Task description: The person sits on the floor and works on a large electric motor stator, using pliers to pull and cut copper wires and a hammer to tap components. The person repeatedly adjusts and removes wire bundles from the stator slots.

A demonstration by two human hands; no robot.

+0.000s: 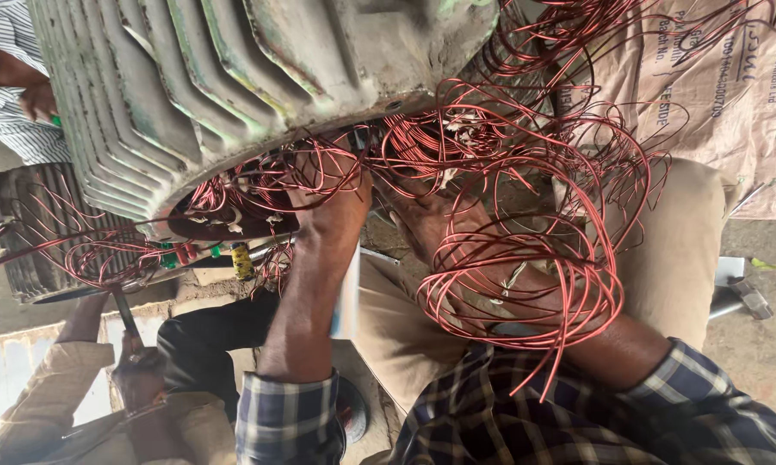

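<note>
Copper wire [525, 258], reddish and enamelled, spills in loose tangled loops over both of the person's hands. The left hand [332, 207] reaches up into the open end of the motor housing [198, 77], its fingers buried among the strands at the rim, so whether they are apart or clamped on wire cannot be told. The right hand [435, 220] lies just at 3 o'clock of the left, palm toward the windings, fingers curled into the wire bundle where it leaves the housing; it appears closed on strands, though the loops hide most of it. Both forearms come up from 6 o'clock out of blue-and-cream checked sleeves [289, 413]. The housing, grey-green with deep cooling ribs, fills the 11 to 12 o'clock part of the view, and the wire hangs from its mouth down toward 4 o'clock across the person's khaki trouser leg [680, 250]. At 2 o'clock lies a tan woven sack [732, 95]. At 9 o'clock stands a second ribbed motor part [35, 232] with thinner wire loops on it, and below it, toward 7 o'clock, another person's hand [134, 362] in a beige sleeve grips a dark tool handle. A striped shirt [13, 77] shows at 10 o'clock. A metal hammer head [749, 297] lies on the floor at 3 o'clock.
</note>
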